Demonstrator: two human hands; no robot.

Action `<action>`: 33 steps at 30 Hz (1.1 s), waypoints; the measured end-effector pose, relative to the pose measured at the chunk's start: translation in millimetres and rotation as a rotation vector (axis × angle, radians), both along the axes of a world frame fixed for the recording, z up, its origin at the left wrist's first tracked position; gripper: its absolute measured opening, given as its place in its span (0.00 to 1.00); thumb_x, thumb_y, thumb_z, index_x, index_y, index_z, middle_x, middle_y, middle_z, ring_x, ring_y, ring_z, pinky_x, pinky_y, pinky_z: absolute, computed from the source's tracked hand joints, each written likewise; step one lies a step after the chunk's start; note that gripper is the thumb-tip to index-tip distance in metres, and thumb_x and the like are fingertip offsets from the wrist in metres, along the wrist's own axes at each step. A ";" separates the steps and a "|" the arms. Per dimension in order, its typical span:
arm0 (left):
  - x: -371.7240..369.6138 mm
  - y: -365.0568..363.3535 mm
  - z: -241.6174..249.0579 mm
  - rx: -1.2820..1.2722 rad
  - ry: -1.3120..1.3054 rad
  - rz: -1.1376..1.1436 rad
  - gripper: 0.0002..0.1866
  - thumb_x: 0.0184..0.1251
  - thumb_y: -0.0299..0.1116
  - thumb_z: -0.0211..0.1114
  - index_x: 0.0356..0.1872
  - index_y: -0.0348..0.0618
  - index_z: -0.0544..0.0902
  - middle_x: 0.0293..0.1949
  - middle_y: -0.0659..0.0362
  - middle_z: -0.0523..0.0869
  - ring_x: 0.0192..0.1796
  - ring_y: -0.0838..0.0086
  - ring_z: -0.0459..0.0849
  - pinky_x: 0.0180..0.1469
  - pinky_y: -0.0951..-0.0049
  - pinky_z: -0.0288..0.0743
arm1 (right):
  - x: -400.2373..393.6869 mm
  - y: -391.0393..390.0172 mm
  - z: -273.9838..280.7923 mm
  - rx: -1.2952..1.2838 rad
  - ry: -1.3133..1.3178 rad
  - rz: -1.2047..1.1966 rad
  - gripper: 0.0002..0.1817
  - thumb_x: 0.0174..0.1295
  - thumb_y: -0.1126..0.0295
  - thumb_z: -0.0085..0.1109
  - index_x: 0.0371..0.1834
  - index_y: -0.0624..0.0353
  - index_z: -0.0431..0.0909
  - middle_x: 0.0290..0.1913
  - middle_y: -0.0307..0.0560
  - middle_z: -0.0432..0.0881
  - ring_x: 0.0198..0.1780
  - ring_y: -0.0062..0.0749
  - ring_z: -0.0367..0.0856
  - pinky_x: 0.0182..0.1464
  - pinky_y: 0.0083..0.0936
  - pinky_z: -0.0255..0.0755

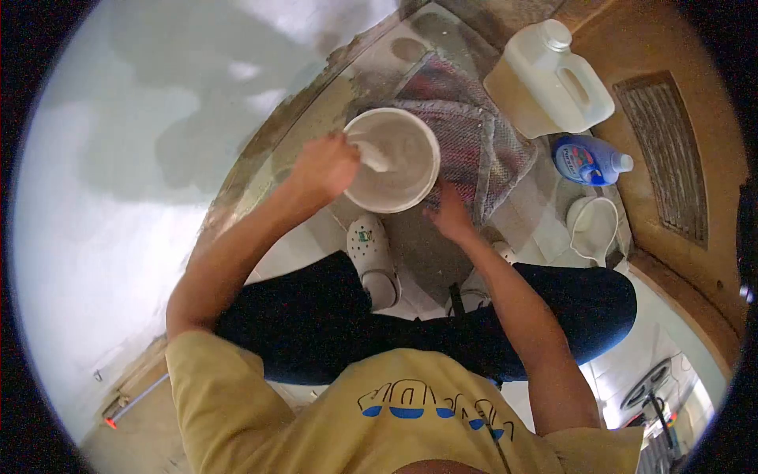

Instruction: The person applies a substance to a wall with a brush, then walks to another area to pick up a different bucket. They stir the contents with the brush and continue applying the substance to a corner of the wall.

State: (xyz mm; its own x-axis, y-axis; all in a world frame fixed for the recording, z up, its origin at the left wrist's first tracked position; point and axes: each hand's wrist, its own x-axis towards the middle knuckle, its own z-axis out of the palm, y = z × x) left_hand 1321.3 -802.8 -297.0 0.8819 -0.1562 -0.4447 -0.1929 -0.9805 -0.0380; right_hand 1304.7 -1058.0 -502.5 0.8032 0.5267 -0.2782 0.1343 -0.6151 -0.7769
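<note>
A white round bucket (437, 162) stands on the floor in front of me, with pale, cloudy contents inside. My left hand (328, 163) is closed at its left rim, around a whitish object (377, 159) that reaches into the bucket; its exact kind is unclear. Just beyond the lower right rim, my right hand (452, 213) has its fingers apart and holds nothing visible. Whether it touches the bucket cannot be made out. A checked woven cloth (497, 170) lies behind and to the right of the bucket.
At the right are a large jug (537, 87) with yellowish liquid, a blue bottle (586, 160) and a white dipper (592, 225). A brown door (714, 197) with a vent stands beyond them. The white wall (142, 158) rises at left. My shoes (369, 249) are below the bucket.
</note>
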 end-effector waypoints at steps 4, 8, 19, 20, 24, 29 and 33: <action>-16.3 20.8 36.6 -0.134 -0.182 -0.030 0.08 0.59 0.30 0.59 0.35 0.36 0.79 0.39 0.50 0.79 0.44 0.56 0.79 0.41 0.59 0.77 | -2.4 -15.4 7.8 -0.082 0.026 -0.024 0.40 0.52 0.73 0.63 0.69 0.64 0.54 0.63 0.63 0.65 0.65 0.56 0.64 0.67 0.41 0.60; -22.1 52.4 46.3 -0.498 -0.157 0.110 0.11 0.59 0.24 0.62 0.42 0.37 0.75 0.42 0.54 0.78 0.44 0.59 0.77 0.42 0.62 0.75 | 5.8 -17.8 26.1 -0.166 0.065 -0.140 0.36 0.54 0.76 0.58 0.68 0.64 0.56 0.63 0.63 0.64 0.64 0.56 0.65 0.66 0.41 0.61; -0.9 59.6 59.4 -1.034 -0.066 0.505 0.11 0.63 0.23 0.62 0.45 0.40 0.74 0.37 0.65 0.74 0.39 0.81 0.71 0.41 0.82 0.63 | 28.3 -5.9 32.6 0.047 -0.178 -0.453 0.30 0.55 0.82 0.53 0.64 0.63 0.62 0.52 0.57 0.69 0.42 0.46 0.75 0.48 0.37 0.70; 6.3 56.6 64.4 -1.098 -0.012 0.580 0.11 0.63 0.23 0.62 0.45 0.41 0.74 0.37 0.66 0.75 0.39 0.82 0.71 0.41 0.83 0.63 | 31.4 -3.3 37.8 0.056 -0.199 -0.461 0.30 0.55 0.82 0.53 0.64 0.63 0.62 0.52 0.57 0.69 0.42 0.46 0.75 0.48 0.37 0.70; 37.7 27.8 81.1 -1.313 -0.047 0.631 0.09 0.64 0.26 0.62 0.44 0.42 0.75 0.33 0.68 0.75 0.35 0.84 0.70 0.37 0.82 0.63 | 46.0 5.1 71.9 0.222 -0.355 -0.516 0.28 0.55 0.82 0.53 0.62 0.61 0.64 0.48 0.54 0.71 0.38 0.39 0.74 0.45 0.33 0.71; 81.2 -1.0 90.4 -1.355 -0.070 0.571 0.09 0.71 0.35 0.56 0.35 0.39 0.78 0.22 0.70 0.71 0.26 0.86 0.66 0.28 0.82 0.59 | 59.7 21.2 132.4 0.425 -0.324 -0.625 0.24 0.56 0.81 0.53 0.58 0.61 0.68 0.47 0.52 0.72 0.37 0.33 0.74 0.43 0.28 0.71; 124.7 -18.3 112.7 -1.132 -0.435 0.407 0.15 0.74 0.38 0.52 0.36 0.36 0.79 0.22 0.69 0.71 0.25 0.87 0.65 0.26 0.83 0.59 | 70.2 28.7 193.6 0.651 -0.189 -0.703 0.18 0.58 0.80 0.53 0.54 0.62 0.71 0.43 0.45 0.73 0.38 0.26 0.73 0.40 0.23 0.71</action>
